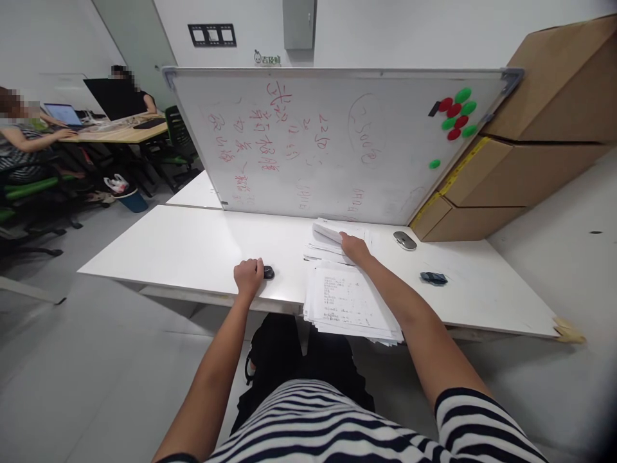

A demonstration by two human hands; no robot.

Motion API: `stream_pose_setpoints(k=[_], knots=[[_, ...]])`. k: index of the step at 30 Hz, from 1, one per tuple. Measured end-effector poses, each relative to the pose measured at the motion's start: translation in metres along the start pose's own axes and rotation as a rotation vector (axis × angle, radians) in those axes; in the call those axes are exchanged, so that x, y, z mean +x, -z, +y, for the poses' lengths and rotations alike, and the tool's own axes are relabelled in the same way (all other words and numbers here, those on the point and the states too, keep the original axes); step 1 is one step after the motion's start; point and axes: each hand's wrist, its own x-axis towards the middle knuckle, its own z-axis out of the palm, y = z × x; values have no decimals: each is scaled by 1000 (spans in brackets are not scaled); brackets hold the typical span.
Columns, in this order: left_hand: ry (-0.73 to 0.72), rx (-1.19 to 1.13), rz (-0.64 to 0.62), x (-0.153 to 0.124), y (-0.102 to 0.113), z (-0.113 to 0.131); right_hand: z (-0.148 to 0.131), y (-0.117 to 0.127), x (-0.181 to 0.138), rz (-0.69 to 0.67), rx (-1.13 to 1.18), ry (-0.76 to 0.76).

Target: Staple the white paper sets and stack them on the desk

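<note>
My left hand (pixel 248 278) is closed on the white desk (pixel 193 247), its fingers wrapped over a small black object (pixel 268 272). Only one rounded end of that object sticks out, so its kind is unclear. My right hand (pixel 355 248) pinches the right end of some folded-looking white papers (pixel 328 231). They are lifted slightly at the back of the desk, above other sheets (pixel 332 255) lying there. Nearer to me, under my right forearm, a thick stack of written papers (pixel 344 299) reaches over the desk's front edge.
A whiteboard (pixel 328 148) with red writing and magnets stands along the desk's back. At right are stacked cardboard boxes (pixel 482 170), a silver computer mouse (pixel 405 240) and a small dark item (pixel 434 278). Two people sit at another desk (pixel 120 132) on the left, near a blue bin (pixel 134 200).
</note>
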Motion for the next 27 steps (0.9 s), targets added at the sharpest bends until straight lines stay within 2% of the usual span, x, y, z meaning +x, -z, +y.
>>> stream_pose_setpoints(k=[4, 7, 10, 11, 13, 15, 17, 18, 23, 27], knots=[[40, -84, 7, -1, 7, 3, -11, 32, -19, 170, 87, -40], [23, -311, 50, -7, 21, 16, -26, 61, -55, 407, 484, -61], [84, -773, 23, -12, 42, 47, -43, 75, -104, 542, 894, -2], [138, -976, -10, -13, 51, 60, -49, 75, -120, 542, 1000, -1], [189, -1330, -154, -12, 70, 86, -57, 68, -146, 551, 1149, -32], [209, -1485, -340, -9, 90, 107, -62, 57, -164, 556, 1227, -80], [212, -1509, -463, -7, 107, 122, -63, 47, -175, 535, 1262, -107], [213, -1496, -480, -7, 113, 127, -63, 44, -179, 515, 1273, -110], [212, -1292, -317, -12, 124, 139, -63, 51, -189, 511, 1301, -100], [140, -1139, -294, -19, 123, 143, -61, 64, -194, 565, 1261, -143]])
